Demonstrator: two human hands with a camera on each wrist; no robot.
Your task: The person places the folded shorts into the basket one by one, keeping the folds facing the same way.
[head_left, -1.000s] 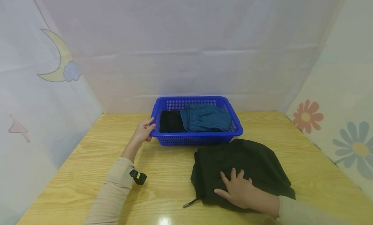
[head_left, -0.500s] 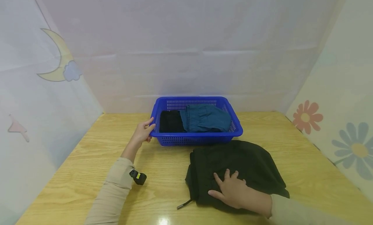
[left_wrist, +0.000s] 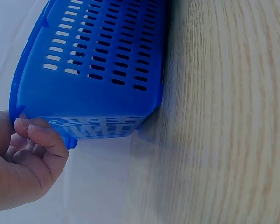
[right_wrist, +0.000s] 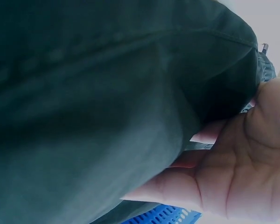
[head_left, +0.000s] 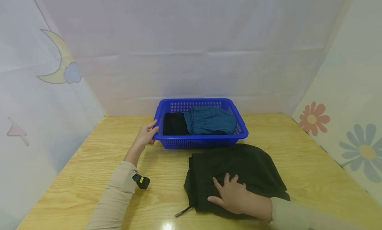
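Note:
At the left end of the blue plastic basket (head_left: 203, 137), my left hand (head_left: 145, 134) pinches the rim between thumb and curled fingers, as the left wrist view also shows. My right hand (head_left: 231, 195) lies with fingers spread on a folded dark green garment (head_left: 247, 167), just in front of the basket. From the garment's left edge sticks a drawcord (head_left: 182, 211) with a metal tip. In the right wrist view the straight fingers (right_wrist: 168, 189) touch the cloth and are partly hidden by it. The garment's exact kind cannot be told.
Inside the basket lie a folded black cloth (head_left: 174, 124) and a folded teal garment (head_left: 213, 120) with a gathered waistband. A pale printed sheet (head_left: 194, 51) hangs behind the wooden table (head_left: 98, 170) and along both sides.
Under my right hand the dark green garment has slid left across the table, its drawcord with it. My left hand and the basket have stayed in place.

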